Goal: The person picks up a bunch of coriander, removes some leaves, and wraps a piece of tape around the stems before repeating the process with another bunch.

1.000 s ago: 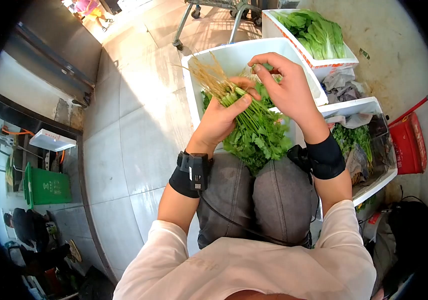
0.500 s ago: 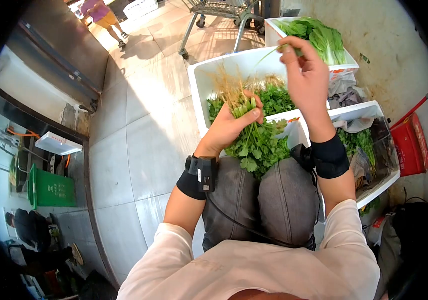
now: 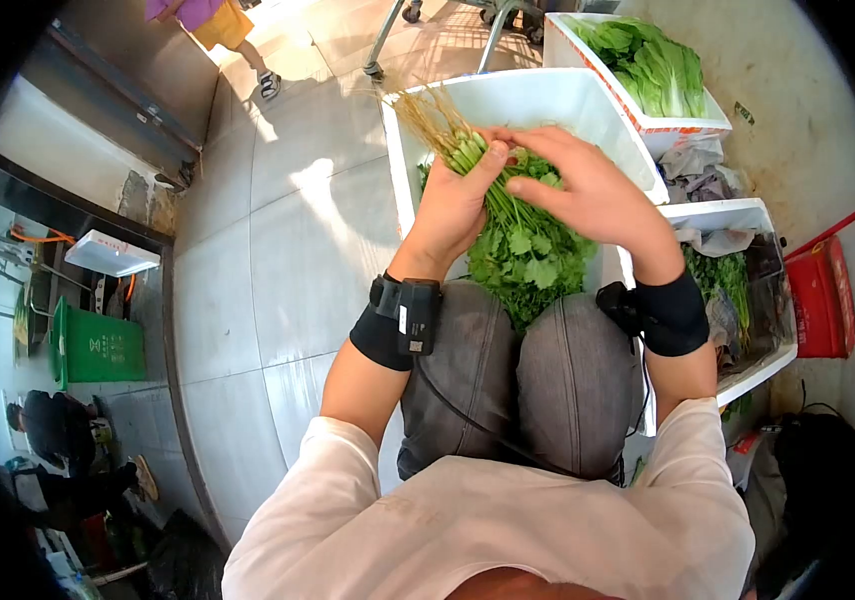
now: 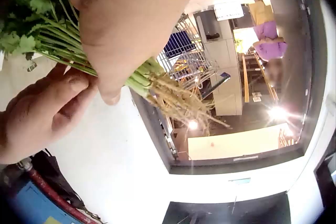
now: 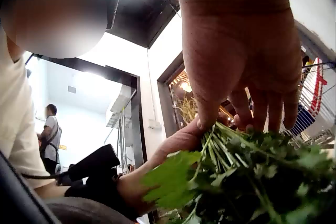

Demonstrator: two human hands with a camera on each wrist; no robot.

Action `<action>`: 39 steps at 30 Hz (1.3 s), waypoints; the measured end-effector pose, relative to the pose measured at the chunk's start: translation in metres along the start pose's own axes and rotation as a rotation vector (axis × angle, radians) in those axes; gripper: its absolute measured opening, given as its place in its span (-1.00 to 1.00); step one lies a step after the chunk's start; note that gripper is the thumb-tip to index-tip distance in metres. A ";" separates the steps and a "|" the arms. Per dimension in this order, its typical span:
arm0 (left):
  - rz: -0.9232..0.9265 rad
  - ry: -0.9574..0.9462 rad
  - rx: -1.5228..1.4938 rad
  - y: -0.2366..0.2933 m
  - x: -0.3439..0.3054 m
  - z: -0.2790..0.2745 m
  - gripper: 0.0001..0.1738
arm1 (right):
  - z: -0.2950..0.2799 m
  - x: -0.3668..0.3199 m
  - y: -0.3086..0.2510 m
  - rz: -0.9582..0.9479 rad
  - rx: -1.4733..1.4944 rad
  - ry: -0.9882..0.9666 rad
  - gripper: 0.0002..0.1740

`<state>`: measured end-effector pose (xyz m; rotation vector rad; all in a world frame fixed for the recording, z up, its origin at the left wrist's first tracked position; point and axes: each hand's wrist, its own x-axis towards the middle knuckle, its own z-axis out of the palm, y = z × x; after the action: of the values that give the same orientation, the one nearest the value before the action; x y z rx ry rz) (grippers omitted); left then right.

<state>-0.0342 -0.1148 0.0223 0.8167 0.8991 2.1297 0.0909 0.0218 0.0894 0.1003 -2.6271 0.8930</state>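
My left hand [image 3: 455,200] grips a bunch of cilantro [image 3: 528,255] round its stems near the root end. Pale, stringy roots [image 4: 181,98] stick out past that grip, and the leafy end hangs over my knees. My right hand [image 3: 593,190] is at the stems beside the left hand, its fingers stretched across the bunch. In the right wrist view, the right thumb [image 5: 206,106] touches the stems while the fingertips are partly hidden by the leaves. Under the hands stands a white foam box [image 3: 548,90], with more greens partly visible inside.
A foam box of leafy greens [image 3: 648,70] stands at the back right. Another foam box [image 3: 763,365] with greens and cloth is beside my right knee, near a red dustpan [image 3: 820,300]. A shopping cart [image 3: 383,45] stands beyond, and a person [image 3: 223,25] walks at far left.
My right hand rose away to the right with a thin green stalk, then came back down to the bunch without it. The left hand kept its grip. The walking person has come nearer.
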 end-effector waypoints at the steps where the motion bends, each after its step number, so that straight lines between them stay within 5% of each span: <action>1: -0.004 0.046 -0.030 0.002 0.001 0.002 -0.76 | 0.004 0.003 -0.004 -0.001 0.000 0.000 -0.45; 9: -0.064 0.256 -0.143 0.007 0.003 0.014 -0.59 | 0.031 0.013 0.008 -0.111 -0.029 -0.006 -0.43; 14: -0.189 0.153 -0.137 0.011 0.002 0.013 -0.63 | 0.035 0.013 0.012 -0.082 -0.050 -0.066 -0.45; 16: -0.180 0.108 -0.174 0.005 0.006 0.005 -0.61 | 0.033 0.013 0.011 0.021 0.008 -0.092 -0.47; 26: -0.018 -0.032 0.116 0.000 0.006 0.005 -0.62 | 0.032 0.011 0.016 -0.070 0.154 -0.032 -0.47; 32: 0.036 -0.022 0.124 0.002 0.004 0.010 -0.65 | 0.026 0.007 0.000 -0.044 0.106 0.067 -0.46; 34: 0.029 -0.031 0.153 0.003 0.005 0.010 -0.66 | 0.016 0.004 -0.007 -0.061 -0.234 0.138 -0.48; 37: 0.123 0.025 0.340 0.003 0.005 0.010 -0.68 | 0.002 0.004 -0.004 -0.041 -0.181 0.317 -0.52; 39: -0.006 0.046 0.455 0.007 0.002 0.015 -0.69 | -0.006 0.006 -0.014 -0.044 -0.099 0.359 -0.56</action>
<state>-0.0262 -0.1120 0.0364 0.9836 1.4389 1.9697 0.0894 0.0147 0.1040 -0.0263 -2.3185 0.6916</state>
